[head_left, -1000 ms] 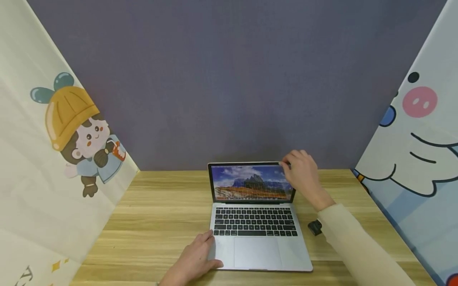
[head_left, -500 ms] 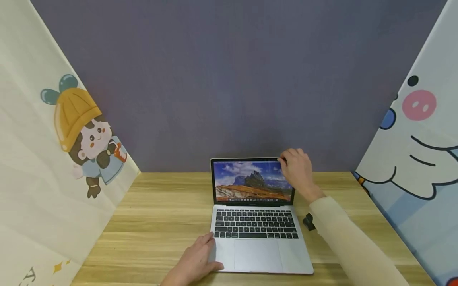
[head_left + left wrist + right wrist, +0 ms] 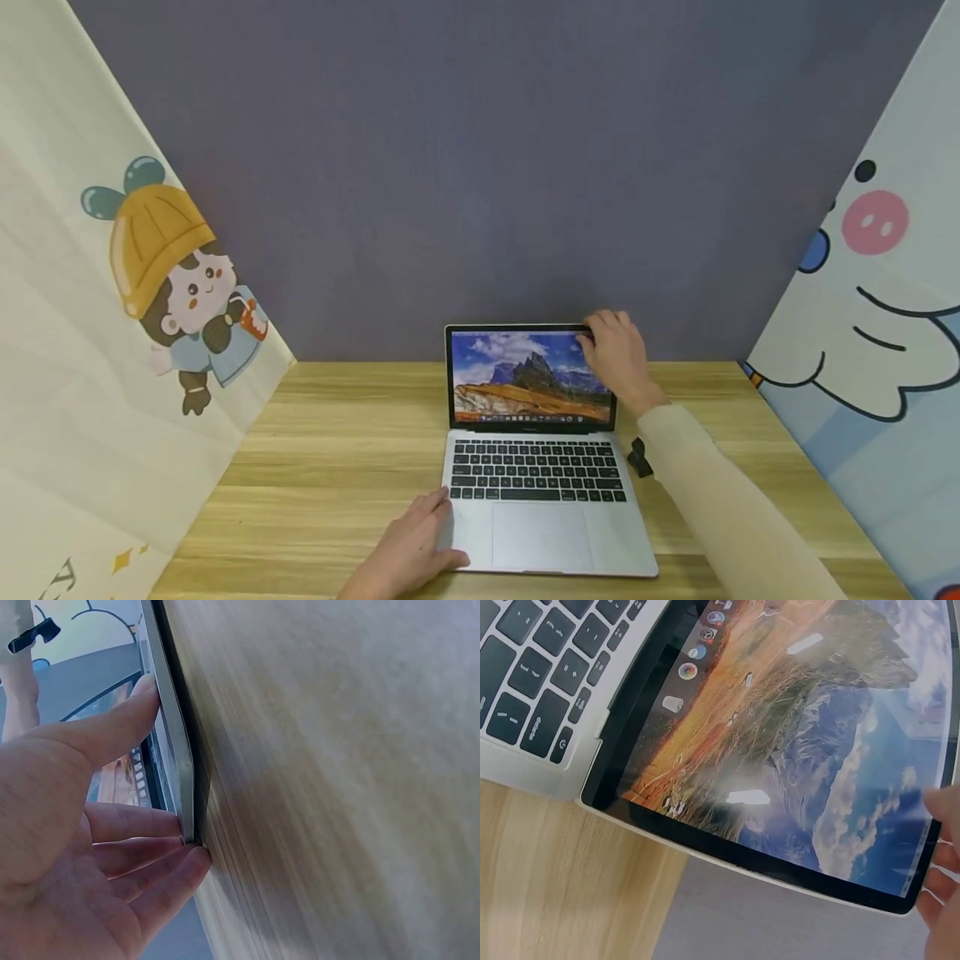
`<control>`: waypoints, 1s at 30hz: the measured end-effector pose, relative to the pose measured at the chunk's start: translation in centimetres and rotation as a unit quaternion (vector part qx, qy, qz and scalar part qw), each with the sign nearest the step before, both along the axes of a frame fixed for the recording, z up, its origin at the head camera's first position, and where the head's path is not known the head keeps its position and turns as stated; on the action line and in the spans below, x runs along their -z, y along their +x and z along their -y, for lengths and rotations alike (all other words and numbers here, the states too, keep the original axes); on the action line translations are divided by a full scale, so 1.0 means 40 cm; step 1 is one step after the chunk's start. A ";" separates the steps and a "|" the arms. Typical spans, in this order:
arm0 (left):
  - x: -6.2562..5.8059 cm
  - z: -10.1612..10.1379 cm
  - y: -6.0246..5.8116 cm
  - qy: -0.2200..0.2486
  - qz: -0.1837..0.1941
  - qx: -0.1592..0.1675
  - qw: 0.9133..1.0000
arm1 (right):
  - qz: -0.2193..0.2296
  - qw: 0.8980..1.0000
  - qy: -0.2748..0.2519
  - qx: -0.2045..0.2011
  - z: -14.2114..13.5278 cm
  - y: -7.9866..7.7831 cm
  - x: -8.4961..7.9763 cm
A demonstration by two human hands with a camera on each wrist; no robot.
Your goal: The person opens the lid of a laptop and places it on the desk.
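A silver laptop (image 3: pixel 551 533) lies with its lid up, and its screen (image 3: pixel 532 375) shows a mountain picture. At the lid's top right corner my right hand (image 3: pixel 618 354) pinches the edge, thumb on the screen side and fingers behind, as the right wrist view also shows. My left hand (image 3: pixel 408 542) grips the front left corner of the base. In the left wrist view its thumb (image 3: pixel 124 724) lies along the front edge, and the fingers (image 3: pixel 161 889) bend round the side at the corner.
The laptop stands on a wood-grain table (image 3: pixel 337 450). A grey panel (image 3: pixel 480 167) rises close behind the lid. Printed cartoon sheets flank the table, one at left (image 3: pixel 60 375) and one at right (image 3: pixel 900 350). A small black device (image 3: pixel 640 458) is on the right wrist.
My right hand has tilted the lid further back, so the laptop stands open wider and its screen faces up more squarely. My left hand stays at the base corner.
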State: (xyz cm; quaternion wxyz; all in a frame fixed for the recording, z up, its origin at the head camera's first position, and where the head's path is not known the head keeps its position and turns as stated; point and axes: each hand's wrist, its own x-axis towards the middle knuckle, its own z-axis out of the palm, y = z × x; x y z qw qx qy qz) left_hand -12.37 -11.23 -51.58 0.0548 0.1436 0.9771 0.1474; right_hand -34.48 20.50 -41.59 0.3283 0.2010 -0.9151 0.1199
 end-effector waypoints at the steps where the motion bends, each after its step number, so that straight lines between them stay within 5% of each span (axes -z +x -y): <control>1: 0.001 0.000 0.000 0.000 -0.001 0.001 1.000 | 0.011 1.000 0.004 0.001 -0.001 0.000 0.000; 16: -0.004 0.001 0.002 0.000 -0.004 0.003 1.000 | 0.203 0.976 0.075 0.004 0.005 -0.007 -0.016; 30: -0.008 -0.001 0.005 0.000 0.003 -0.002 1.000 | 0.263 0.959 0.103 0.028 0.025 -0.016 -0.002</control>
